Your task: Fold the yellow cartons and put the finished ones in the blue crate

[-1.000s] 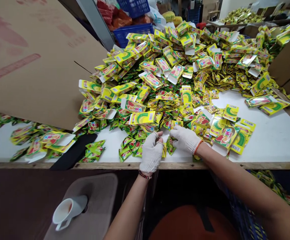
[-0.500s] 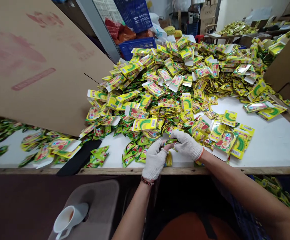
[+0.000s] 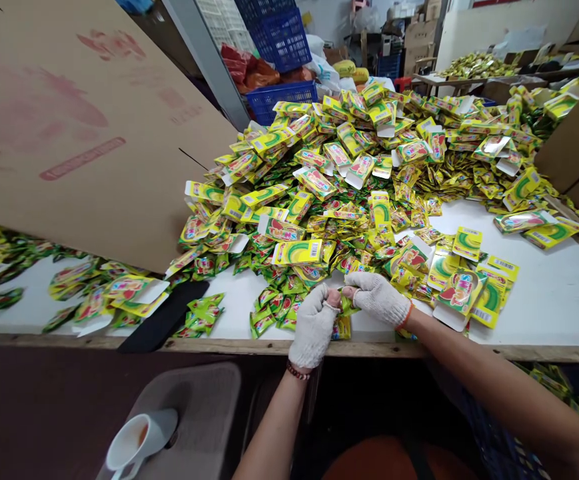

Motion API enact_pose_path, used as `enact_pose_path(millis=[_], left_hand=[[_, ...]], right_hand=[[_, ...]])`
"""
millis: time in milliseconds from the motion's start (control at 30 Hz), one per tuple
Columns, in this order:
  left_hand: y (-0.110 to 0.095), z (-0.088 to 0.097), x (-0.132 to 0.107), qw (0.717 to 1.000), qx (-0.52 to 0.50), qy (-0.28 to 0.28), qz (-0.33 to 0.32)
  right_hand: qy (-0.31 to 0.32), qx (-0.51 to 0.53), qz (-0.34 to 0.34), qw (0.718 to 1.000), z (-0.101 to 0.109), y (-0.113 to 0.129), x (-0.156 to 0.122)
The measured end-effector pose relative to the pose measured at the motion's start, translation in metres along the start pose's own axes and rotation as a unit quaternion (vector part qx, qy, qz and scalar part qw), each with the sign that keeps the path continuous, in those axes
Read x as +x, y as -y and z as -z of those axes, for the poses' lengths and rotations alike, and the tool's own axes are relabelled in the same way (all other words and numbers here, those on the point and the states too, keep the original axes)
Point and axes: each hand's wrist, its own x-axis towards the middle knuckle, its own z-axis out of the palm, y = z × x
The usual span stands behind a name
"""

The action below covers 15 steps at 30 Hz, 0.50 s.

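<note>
My left hand (image 3: 314, 327), in a white knit glove with bare fingertips, is closed, thumb against the curled fingers. What it pinches, if anything, is hidden. Opposite it, my right hand (image 3: 376, 297), gloved alike, is closed with its bare thumb tip pointing left. A small green sachet (image 3: 348, 305) shows just under its fingers and appears pinched there. Both hands are close together above the table's front edge. Loose green sachets (image 3: 274, 307) lie left of them. To the right lies a group of flat yellow-green boxes (image 3: 462, 290), one with its white flap open.
A big heap of boxes and sachets (image 3: 319, 173) covers the table's back. Cardboard panels stand left (image 3: 94, 133) and right (image 3: 576, 140). A black strip (image 3: 169, 317) hangs over the wooden edge (image 3: 249, 348). Below, a white cup (image 3: 139, 440) with brown liquid rests on a stool (image 3: 204, 407).
The view has shifted slightly, so the table contents appear further right. My fingertips have drawn a little apart, and the sachet between my hands now shows lower, under the right fingers.
</note>
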Motion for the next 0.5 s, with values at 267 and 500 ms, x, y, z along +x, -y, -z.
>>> enact_pose_path(millis=[267, 500], left_hand=[[0.013, 0.001, -0.003, 0.993, -0.069, -0.086, 0.04], [0.018, 0.004, 0.004, 0.97, -0.176, -0.157, 0.064]], right_hand=[[0.013, 0.075, -0.023, 0.997, -0.009, 0.003, -0.001], [-0.035, 0.195, -0.088, 0.976, 0.006, -0.002, 0.006]])
